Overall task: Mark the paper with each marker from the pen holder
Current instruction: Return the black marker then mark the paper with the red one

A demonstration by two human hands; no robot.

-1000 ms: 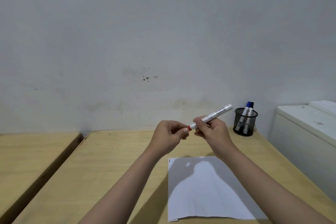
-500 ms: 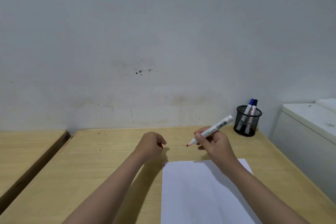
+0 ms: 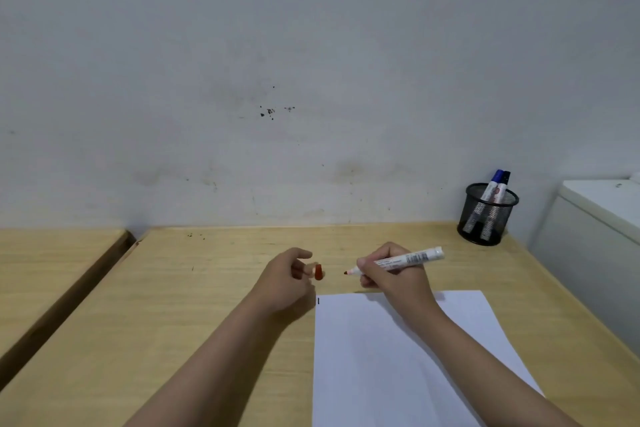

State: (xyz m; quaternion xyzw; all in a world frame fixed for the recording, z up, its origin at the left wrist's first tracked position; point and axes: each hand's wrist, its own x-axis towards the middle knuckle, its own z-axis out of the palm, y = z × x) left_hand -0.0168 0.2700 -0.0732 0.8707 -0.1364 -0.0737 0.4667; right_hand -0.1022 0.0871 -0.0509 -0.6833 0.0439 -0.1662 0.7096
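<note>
My right hand [image 3: 394,276] grips an uncapped white marker [image 3: 412,258], its red tip pointing left just above the desk, beyond the paper's far edge. The marker's red cap [image 3: 318,272] stands upright on the desk at the fingertips of my left hand [image 3: 284,282]; one fingertip touches it and the other fingers are lifted apart. The white paper [image 3: 388,357] lies under my right forearm, with a short black mark [image 3: 318,301] at its far left corner. A black mesh pen holder [image 3: 485,222] at the back right holds a blue-capped marker [image 3: 496,184] and a black-capped one [image 3: 505,180].
The wooden desk [image 3: 194,305] meets a grey wall at the back. A gap on the left separates it from a second wooden surface [image 3: 52,260]. A white appliance [image 3: 602,225] stands against the desk's right side.
Both hands pulled apart and the red cap came off the marker. They then dropped toward the desk, where my left hand stood the cap upright. The view tilted down.
</note>
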